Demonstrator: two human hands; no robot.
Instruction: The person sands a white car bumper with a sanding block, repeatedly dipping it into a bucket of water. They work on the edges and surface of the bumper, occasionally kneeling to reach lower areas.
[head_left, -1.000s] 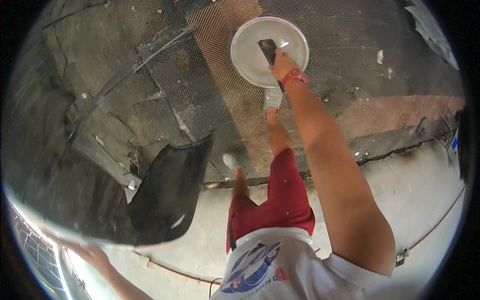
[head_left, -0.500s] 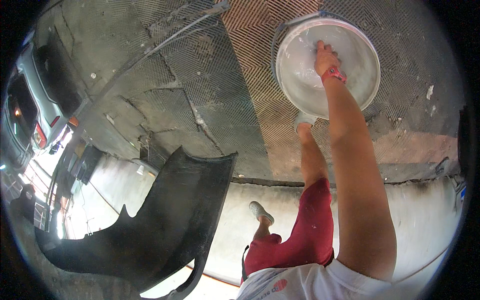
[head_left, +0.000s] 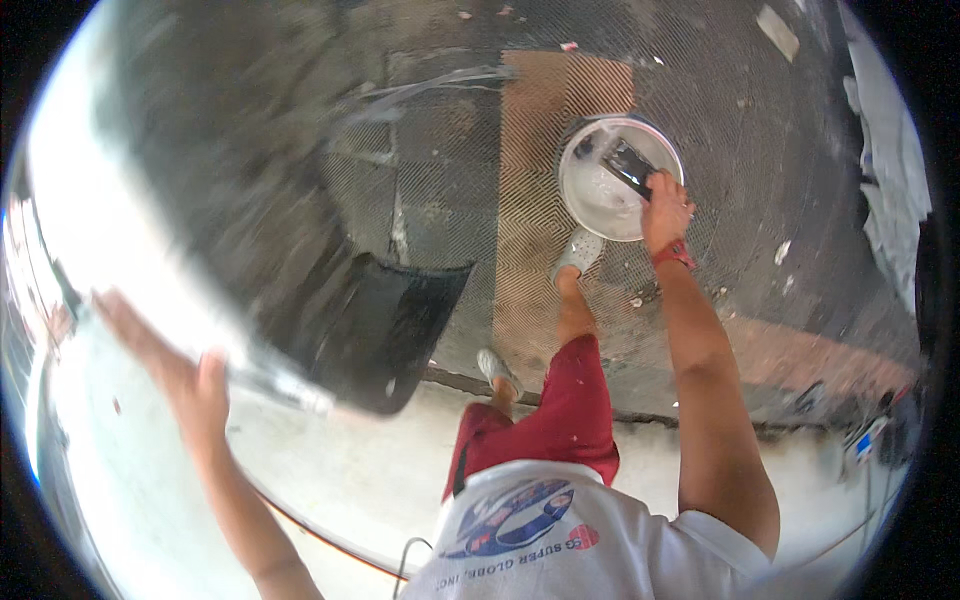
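Observation:
My right hand [head_left: 667, 212] grips one end of a dark, wet, rectangular block [head_left: 628, 166] over a round white bucket [head_left: 594, 197] on the floor. Cloudy water shows in the bucket. Whether the block is a sponge or a sanding block, I cannot tell. At the left, my left hand [head_left: 190, 390] is stretched out, fingers straight and thumb apart, beside the lower edge of a large curved dark panel [head_left: 370, 330] resembling a car bumper. Blur and glare hide whether the hand touches it.
My shod foot [head_left: 580, 253] stands just in front of the bucket. The floor has ribbed mats [head_left: 535, 200], with scattered scraps. A crumpled pale sheet [head_left: 895, 180] hangs at the right. Behind my legs is a whitish wall [head_left: 640, 450].
My right hand has come up out of the water with the dark block in it. My left hand has entered view at the left. The view has shifted; the bucket looks smaller and the car is out of view.

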